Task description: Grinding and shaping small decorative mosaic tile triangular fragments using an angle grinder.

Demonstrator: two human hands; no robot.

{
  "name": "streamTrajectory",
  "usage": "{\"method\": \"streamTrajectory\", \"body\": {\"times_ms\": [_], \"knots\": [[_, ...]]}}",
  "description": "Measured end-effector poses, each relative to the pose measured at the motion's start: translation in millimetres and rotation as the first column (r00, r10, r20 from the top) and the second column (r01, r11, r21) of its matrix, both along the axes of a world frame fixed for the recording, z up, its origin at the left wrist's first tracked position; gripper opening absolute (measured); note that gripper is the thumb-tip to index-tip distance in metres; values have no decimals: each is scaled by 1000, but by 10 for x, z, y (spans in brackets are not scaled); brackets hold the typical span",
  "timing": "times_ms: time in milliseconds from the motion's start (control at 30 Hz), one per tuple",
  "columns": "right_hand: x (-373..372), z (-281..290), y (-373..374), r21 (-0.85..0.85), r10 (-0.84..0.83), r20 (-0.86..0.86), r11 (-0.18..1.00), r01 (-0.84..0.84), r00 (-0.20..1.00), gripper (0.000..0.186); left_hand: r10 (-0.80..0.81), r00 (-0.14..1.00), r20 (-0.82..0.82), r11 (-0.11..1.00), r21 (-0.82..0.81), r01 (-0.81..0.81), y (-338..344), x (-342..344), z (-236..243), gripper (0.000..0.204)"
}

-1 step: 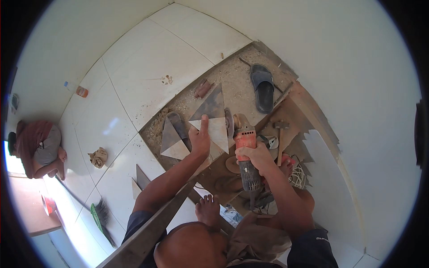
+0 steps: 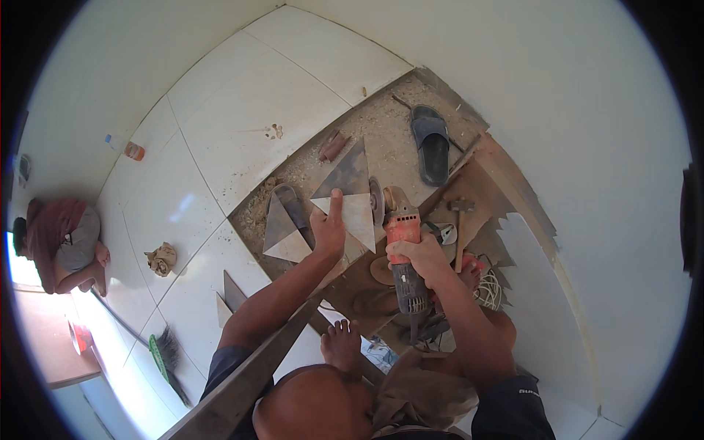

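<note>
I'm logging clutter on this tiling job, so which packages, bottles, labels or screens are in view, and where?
Bottle: lying on the white floor tiles at far left, small, clear with an orange band.
Printed patch: on the dark right sleeve, small pale lettering.
No signs or screens that I can make out.

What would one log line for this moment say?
left hand: pressing triangular tile | right hand: gripping angle grinder | disc at tile edge | sandal nearby
</note>
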State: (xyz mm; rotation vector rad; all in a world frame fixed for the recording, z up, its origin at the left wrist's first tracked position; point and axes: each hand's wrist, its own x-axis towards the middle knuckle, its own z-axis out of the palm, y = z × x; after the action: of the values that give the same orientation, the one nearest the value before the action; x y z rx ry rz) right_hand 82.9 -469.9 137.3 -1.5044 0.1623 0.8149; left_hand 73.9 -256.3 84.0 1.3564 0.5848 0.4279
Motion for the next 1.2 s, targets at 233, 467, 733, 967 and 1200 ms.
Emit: {"method": "streamTrajectory", "body": {"times_ms": [233, 467, 733, 967, 1200], "knots": [[47, -34, -6, 37, -57, -15, 998, 58, 998, 27, -33, 999, -4, 999, 21, 33, -57, -44, -49, 35], [70, -34, -5, 39, -66, -31, 997, 67, 997, 25, -38, 999, 0, 998, 42, 38, -111, -48, -35, 34], [106, -77, 18, 39, -94, -2, 995, 94, 996, 27, -53, 996, 66, 999, 15, 52, -117, -78, -100, 33], [139, -79, 30, 11, -91, 1, 996, 91, 996, 28, -53, 998, 45, 999, -5, 53, -145, -106, -75, 34], [182, -41, 16, 52, -118, -38, 991, 120, 992, 28, -99, 995, -34, 993, 63, 101, -132, -182, -95, 35]]}}
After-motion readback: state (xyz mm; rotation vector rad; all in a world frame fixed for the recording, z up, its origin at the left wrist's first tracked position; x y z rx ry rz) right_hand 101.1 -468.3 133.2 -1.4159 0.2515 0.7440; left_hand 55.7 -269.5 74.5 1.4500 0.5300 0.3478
